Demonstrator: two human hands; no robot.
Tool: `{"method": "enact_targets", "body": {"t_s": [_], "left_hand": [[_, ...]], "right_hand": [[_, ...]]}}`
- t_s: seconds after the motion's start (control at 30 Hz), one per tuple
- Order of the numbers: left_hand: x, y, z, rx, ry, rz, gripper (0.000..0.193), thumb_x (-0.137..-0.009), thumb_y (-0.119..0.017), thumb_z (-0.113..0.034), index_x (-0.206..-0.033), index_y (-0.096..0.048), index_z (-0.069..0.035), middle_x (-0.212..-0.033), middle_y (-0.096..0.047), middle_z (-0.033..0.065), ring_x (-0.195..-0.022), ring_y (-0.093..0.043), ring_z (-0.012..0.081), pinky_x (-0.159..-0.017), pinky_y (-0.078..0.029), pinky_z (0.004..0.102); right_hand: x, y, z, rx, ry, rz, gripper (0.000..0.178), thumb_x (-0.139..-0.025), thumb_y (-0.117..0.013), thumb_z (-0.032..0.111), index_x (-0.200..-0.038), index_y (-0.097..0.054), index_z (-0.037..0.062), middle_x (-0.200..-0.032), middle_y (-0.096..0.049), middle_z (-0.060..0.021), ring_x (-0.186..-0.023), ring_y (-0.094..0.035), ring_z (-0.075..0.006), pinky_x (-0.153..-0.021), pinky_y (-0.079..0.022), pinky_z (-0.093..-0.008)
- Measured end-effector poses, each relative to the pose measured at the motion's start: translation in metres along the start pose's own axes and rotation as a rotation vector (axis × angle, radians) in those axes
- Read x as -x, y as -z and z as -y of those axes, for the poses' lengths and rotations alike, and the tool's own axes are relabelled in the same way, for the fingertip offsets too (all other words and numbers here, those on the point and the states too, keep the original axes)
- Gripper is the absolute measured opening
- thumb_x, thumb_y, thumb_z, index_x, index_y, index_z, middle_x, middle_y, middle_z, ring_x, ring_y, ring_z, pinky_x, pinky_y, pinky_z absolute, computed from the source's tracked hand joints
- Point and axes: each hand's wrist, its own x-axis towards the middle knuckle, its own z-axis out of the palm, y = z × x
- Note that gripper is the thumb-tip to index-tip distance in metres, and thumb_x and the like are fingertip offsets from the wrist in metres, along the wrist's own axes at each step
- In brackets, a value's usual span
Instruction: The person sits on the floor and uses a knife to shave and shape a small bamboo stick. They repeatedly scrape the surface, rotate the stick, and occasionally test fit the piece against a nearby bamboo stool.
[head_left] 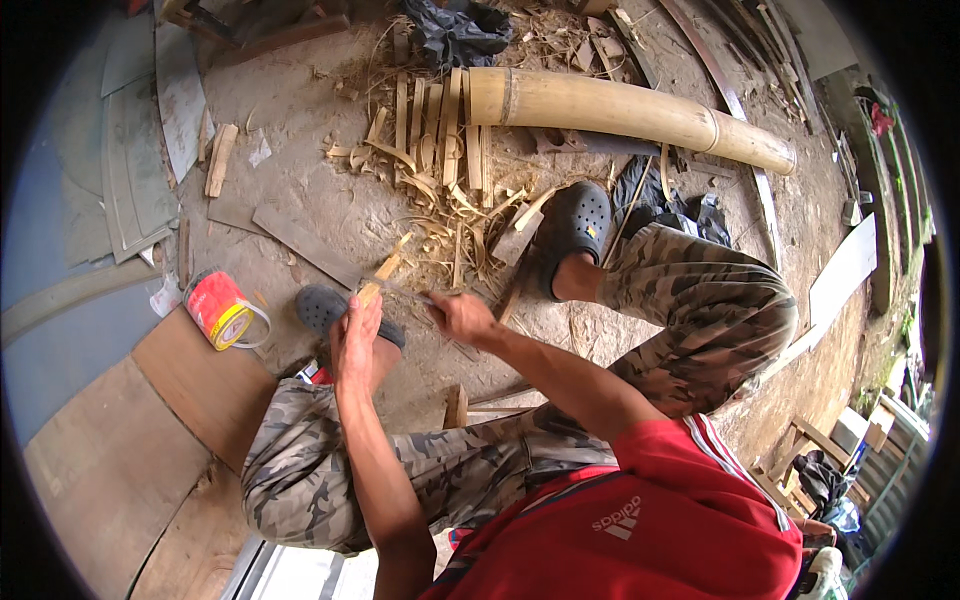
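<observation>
Near the middle, my left hand [355, 338] is closed round the lower end of a pale bamboo strip [387, 267], which points up and away from me. To its right, my right hand [466, 318] grips the handle of a knife; most of the handle is hidden in the fist. The narrow grey knife blade [404, 291] points left and meets the strip just beyond my left fingers. Below the strip is my left foot in a dark clog [318, 308]. Several split bamboo pieces [450, 135] and curled shavings [455, 215] lie beyond the hands.
A thick bamboo pole [610, 105] lies across the far side, near a black plastic bag [455, 35]. A red and yellow bucket [222, 310] stands left, beside wooden boards [195, 365]. One long grey flat strip [300, 240] lies left of the shavings. My right clog [578, 225] is right.
</observation>
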Motion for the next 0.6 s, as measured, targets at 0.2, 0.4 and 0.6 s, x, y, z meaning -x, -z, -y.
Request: {"method": "enact_targets", "body": {"t_s": [0.2, 0.4, 0.6], "left_hand": [[0.000, -0.004, 0.002, -0.003, -0.028, 0.028, 0.071, -0.099, -0.055, -0.044, -0.130, -0.046, 0.018, -0.135, -0.051, 0.0330, -0.134, -0.046, 0.0354, -0.115, -0.035, 0.0390], [0.004, -0.004, 0.002, -0.032, -0.016, 0.047, 0.068, -0.098, -0.057, -0.042, -0.130, -0.047, 0.018, -0.134, -0.052, 0.0309, -0.132, -0.049, 0.0338, -0.113, -0.037, 0.0376], [0.008, -0.006, 0.011, -0.034, -0.050, 0.046, 0.063, -0.097, -0.061, -0.038, -0.127, -0.051, 0.017, -0.132, -0.055, 0.0276, -0.130, -0.051, 0.0313, -0.112, -0.039, 0.0361]], "right_hand": [[-0.002, 0.002, -0.006, 0.039, -0.076, 0.012, 0.029, -0.095, -0.054, 0.033, -0.111, -0.066, 0.0126, -0.077, -0.068, -0.0223, -0.072, -0.067, -0.0420, -0.064, -0.054, -0.0507], [-0.011, 0.002, -0.023, 0.059, -0.092, 0.046, 0.024, -0.096, -0.051, 0.030, -0.109, -0.066, 0.0154, -0.076, -0.068, -0.0217, -0.068, -0.067, -0.0415, -0.060, -0.054, -0.0507], [0.008, 0.012, -0.004, 0.019, -0.018, 0.070, 0.025, -0.095, -0.052, 0.032, -0.108, -0.064, 0.0146, -0.083, -0.069, -0.0226, -0.076, -0.068, -0.0396, -0.065, -0.053, -0.0514]]}}
